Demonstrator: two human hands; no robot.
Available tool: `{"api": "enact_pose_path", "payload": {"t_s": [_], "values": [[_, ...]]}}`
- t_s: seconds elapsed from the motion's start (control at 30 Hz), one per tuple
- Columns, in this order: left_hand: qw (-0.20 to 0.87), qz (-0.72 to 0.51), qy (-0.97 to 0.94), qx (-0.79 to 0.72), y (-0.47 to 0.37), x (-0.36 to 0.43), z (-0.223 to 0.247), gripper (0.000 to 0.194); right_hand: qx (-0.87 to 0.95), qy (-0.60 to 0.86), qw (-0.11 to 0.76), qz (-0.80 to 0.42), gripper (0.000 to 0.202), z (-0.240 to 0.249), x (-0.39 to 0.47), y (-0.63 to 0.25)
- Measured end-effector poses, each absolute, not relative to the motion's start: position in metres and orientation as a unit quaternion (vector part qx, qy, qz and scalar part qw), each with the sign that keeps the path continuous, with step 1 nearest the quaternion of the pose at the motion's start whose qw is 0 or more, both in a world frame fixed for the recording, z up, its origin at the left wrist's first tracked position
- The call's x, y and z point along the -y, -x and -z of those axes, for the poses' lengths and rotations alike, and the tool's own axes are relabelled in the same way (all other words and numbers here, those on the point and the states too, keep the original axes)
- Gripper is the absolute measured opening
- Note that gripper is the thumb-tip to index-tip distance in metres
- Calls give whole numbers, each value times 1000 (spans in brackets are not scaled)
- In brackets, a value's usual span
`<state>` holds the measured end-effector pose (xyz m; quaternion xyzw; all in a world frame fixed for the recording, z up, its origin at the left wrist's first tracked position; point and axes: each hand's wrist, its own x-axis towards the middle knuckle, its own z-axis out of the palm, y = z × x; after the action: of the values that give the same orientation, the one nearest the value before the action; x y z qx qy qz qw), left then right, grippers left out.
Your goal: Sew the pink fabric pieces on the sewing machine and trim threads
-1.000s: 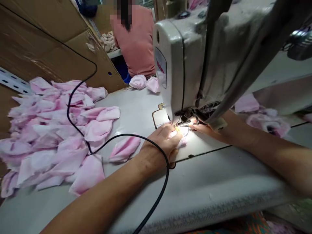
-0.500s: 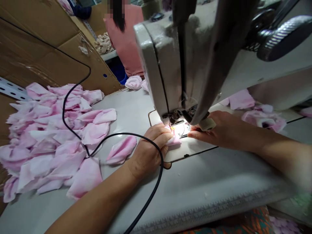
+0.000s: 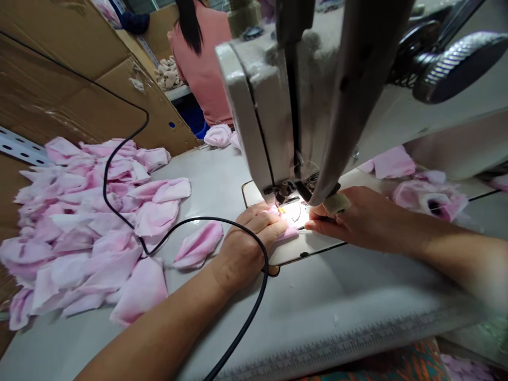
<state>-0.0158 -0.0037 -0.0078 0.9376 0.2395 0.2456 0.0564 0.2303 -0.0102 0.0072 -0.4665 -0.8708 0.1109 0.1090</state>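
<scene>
A small pink fabric piece (image 3: pixel 291 232) lies under the needle area of the white sewing machine (image 3: pixel 264 106), lit by the machine's lamp. My left hand (image 3: pixel 248 241) is closed on this piece at its left side, fingertips close to the presser foot. On the other side of the needle, my right hand (image 3: pixel 361 219) rests low by the metal plate (image 3: pixel 283 254), its fingers drawn together behind a beige block (image 3: pixel 337 203). Whatever its fingertips may hold is hidden. A folded pink piece (image 3: pixel 199 245) lies just left of my left wrist.
A large heap of pink and white fabric pieces (image 3: pixel 91 227) covers the table's left side. A black cable (image 3: pixel 260 296) loops over my left hand. More pink pieces (image 3: pixel 431 196) lie behind my right wrist. Beyond a cardboard partition (image 3: pixel 79 79), a person in pink (image 3: pixel 208 63) sits.
My left hand has shifted slightly right along with the pink piece at the needle. My right hand has moved slightly down. The view has tilted a little.
</scene>
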Motion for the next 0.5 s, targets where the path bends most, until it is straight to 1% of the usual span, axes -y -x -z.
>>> {"api": "enact_pose_path", "payload": {"t_s": [0.13,0.33,0.5], "values": [[50,-243,-938,-243,13,3,6,19,870,471,84,-119,26,-9,10,-229],[46,-251,-932,-258,9,2,6,16,873,466,101,-96,24,-1,6,-231],[32,-234,-936,-262,10,2,2,19,876,462,127,-61,20,4,5,-231]]}}
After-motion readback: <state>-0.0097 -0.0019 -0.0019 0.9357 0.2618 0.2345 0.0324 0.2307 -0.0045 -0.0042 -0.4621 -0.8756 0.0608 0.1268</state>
